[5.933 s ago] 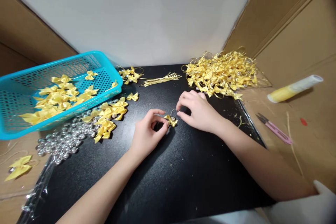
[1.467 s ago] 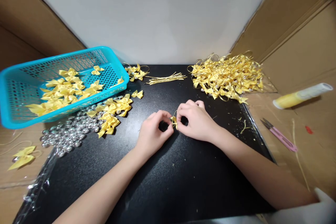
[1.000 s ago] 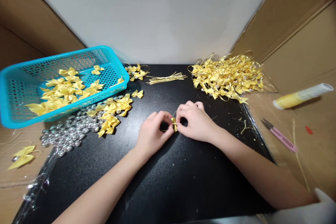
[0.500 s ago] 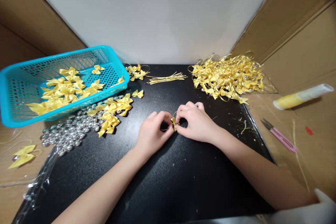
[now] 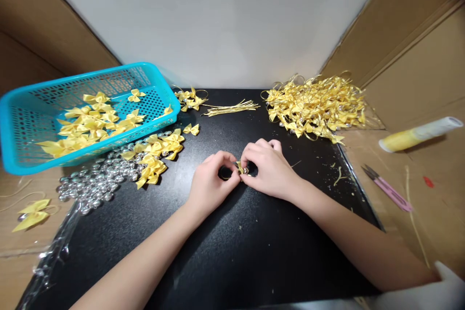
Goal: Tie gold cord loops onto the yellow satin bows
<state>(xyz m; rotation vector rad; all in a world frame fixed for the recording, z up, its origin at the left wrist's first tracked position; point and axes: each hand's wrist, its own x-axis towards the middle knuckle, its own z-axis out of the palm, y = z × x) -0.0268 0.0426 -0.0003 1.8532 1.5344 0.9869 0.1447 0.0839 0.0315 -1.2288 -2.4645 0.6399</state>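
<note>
At the middle of the black table (image 5: pixel 232 247), my left hand (image 5: pixel 211 181) and my right hand (image 5: pixel 267 167) meet with their fingertips pinched. Between them is a small yellow ribbon bow (image 5: pixel 240 168) with a shiny silver bead (image 5: pixel 245 170), mostly covered by the fingers. A thin gold cord shows inside the curl of my left fingers. To the left lie loose yellow bows (image 5: pixel 150 169) beside a heap of silver beads (image 5: pixel 96 184). Behind my hands is a bundle of short gold cords (image 5: pixel 232 108).
A blue basket (image 5: pixel 169 88) holding yellow bows stands at the left. Finished-looking looped bows (image 5: pixel 316 109) are piled at the back right. Pink-handled snips (image 5: pixel 390 191) and a yellow-and-white tube (image 5: pixel 419 134) lie on cardboard (image 5: pixel 443 232) at the right. A white wall rises behind.
The bow has turned between my fingertips, so the silver bead shows more clearly on its right side. My right fingers have shifted slightly left; the surrounding things have stayed put.
</note>
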